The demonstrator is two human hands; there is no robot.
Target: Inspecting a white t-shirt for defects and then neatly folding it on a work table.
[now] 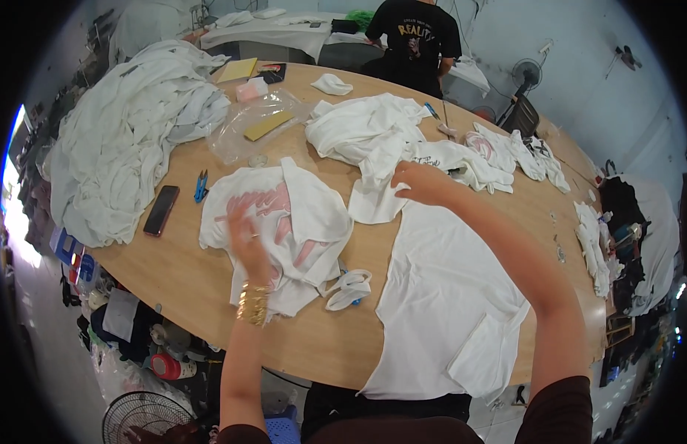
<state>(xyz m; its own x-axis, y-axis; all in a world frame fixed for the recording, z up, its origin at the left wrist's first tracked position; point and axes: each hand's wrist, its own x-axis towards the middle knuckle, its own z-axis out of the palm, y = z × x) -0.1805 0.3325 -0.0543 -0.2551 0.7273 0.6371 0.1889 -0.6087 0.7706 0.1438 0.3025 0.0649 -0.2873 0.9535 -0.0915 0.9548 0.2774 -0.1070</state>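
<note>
My right hand [425, 183] reaches to the middle of the table, its fingers closed on a white garment at the edge of a crumpled white pile [366, 129]. Below it a white long-sleeved garment [443, 296] lies spread flat, hanging over the near edge. My left hand [247, 240], blurred by motion, is over a bunched white garment with a pink print [314, 207]; whether its fingers grip the cloth cannot be made out. A gold bracelet [253, 303] circles the left wrist. Between the two garments sits a small roll of white strip [349, 289].
A big heap of white cloth [114, 140] covers the table's left. Nearby lie a phone [161, 210], blue thread snips [201, 186] and a clear plastic bag [232, 133]. More white pieces [521, 155] lie at right. A person in black [414, 44] stands beyond; a fan [147, 418] is below left.
</note>
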